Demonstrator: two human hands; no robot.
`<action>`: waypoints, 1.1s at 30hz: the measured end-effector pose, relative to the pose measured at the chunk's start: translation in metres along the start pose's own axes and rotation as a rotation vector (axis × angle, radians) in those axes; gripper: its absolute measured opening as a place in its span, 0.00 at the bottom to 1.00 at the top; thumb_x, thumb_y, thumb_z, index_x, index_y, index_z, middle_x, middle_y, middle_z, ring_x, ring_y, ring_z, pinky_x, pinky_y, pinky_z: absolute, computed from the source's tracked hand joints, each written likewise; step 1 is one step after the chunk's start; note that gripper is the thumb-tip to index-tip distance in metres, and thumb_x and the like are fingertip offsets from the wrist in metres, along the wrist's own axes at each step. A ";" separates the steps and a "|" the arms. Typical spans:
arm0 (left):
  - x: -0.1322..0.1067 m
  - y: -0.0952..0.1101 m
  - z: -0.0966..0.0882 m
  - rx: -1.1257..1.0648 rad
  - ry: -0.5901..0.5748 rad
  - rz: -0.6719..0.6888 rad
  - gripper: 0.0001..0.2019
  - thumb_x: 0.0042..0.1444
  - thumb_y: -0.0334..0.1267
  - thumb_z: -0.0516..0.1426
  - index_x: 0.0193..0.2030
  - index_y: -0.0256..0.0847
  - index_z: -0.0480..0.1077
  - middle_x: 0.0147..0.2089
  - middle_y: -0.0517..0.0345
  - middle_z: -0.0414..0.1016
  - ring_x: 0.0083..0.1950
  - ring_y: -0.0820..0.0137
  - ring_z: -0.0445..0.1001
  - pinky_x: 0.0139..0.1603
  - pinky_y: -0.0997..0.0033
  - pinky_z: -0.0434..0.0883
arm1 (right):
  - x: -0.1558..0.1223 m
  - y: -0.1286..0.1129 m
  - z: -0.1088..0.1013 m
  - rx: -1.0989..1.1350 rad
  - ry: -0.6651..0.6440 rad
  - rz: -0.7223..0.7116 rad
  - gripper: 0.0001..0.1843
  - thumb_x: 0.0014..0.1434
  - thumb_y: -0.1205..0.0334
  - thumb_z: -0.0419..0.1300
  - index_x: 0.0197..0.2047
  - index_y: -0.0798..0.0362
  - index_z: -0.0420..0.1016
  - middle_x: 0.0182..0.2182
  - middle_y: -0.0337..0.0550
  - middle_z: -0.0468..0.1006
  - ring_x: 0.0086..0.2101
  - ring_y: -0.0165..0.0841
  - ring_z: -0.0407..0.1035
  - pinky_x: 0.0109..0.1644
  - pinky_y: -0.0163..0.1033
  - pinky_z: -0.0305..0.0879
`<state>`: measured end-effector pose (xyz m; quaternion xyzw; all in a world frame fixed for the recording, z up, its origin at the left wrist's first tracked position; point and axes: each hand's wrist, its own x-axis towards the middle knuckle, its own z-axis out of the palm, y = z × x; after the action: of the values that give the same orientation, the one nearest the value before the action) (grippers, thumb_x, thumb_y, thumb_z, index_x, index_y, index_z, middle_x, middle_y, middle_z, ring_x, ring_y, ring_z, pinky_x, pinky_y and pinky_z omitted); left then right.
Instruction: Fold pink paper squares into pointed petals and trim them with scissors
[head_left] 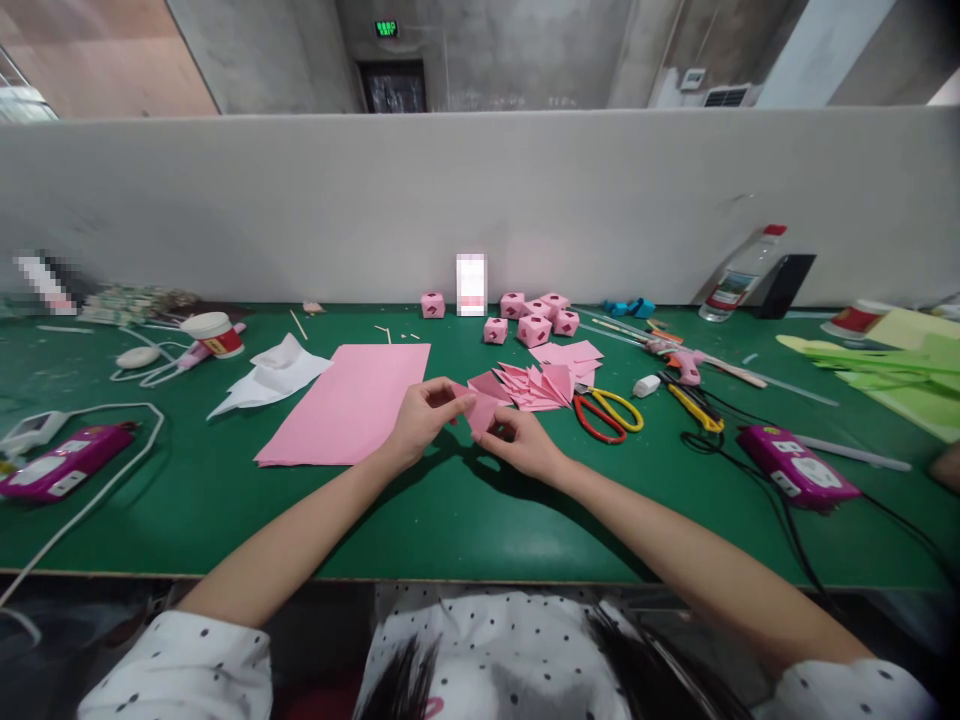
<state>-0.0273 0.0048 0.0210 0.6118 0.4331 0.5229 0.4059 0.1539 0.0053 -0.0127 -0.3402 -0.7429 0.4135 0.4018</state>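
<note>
Between my two hands is a small piece of folded pink paper point(486, 402), held a little above the green table. My left hand point(421, 420) pinches its left side between thumb and fingers. On its lower right edge, my right hand point(523, 443) closes with thumb and fingertips. Just beyond lies a pile of folded pink paper pieces point(536, 386), with flat pink slips point(574, 358) behind it. Scissors point(611, 412) with red and yellow handles rest to the right of the pile. A stack of pink sheets point(352, 405) lies left of my hands.
Several pink paper cubes point(534, 330) stand at the back near the grey partition point(337, 210). Crumpled white paper point(274, 375) and a paper cup point(213, 335) are on the left. A pink glue gun point(684, 363), yellow-handled cutter point(696, 409), purple power strip point(799, 468) and cables occupy the right.
</note>
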 end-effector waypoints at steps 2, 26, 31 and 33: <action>0.000 0.001 0.000 0.002 0.001 -0.011 0.15 0.45 0.47 0.67 0.27 0.36 0.72 0.24 0.62 0.70 0.25 0.76 0.65 0.27 0.75 0.64 | -0.001 -0.001 0.000 -0.060 -0.004 -0.030 0.14 0.56 0.49 0.63 0.31 0.52 0.75 0.24 0.37 0.71 0.24 0.29 0.61 0.29 0.35 0.56; -0.003 0.001 0.004 -0.012 -0.101 -0.057 0.17 0.45 0.49 0.66 0.27 0.37 0.71 0.25 0.60 0.71 0.26 0.75 0.66 0.27 0.75 0.64 | 0.001 -0.009 -0.004 0.051 0.172 -0.035 0.13 0.59 0.49 0.60 0.32 0.50 0.77 0.28 0.39 0.76 0.30 0.33 0.67 0.35 0.38 0.61; -0.004 0.002 0.004 -0.037 -0.096 -0.066 0.15 0.45 0.48 0.67 0.27 0.36 0.73 0.25 0.59 0.72 0.26 0.75 0.66 0.28 0.74 0.65 | 0.003 -0.012 -0.006 0.072 0.186 -0.032 0.14 0.58 0.49 0.61 0.30 0.50 0.77 0.27 0.40 0.77 0.30 0.34 0.68 0.36 0.39 0.62; -0.004 0.003 0.004 -0.043 -0.106 -0.056 0.15 0.46 0.47 0.66 0.30 0.37 0.75 0.28 0.58 0.73 0.28 0.74 0.68 0.29 0.75 0.66 | 0.003 -0.012 -0.006 0.099 0.183 -0.015 0.15 0.57 0.48 0.61 0.29 0.51 0.77 0.26 0.40 0.76 0.29 0.33 0.67 0.35 0.38 0.62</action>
<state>-0.0238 0.0005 0.0220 0.6174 0.4165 0.4875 0.4557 0.1558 0.0051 0.0010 -0.3509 -0.6841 0.4139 0.4874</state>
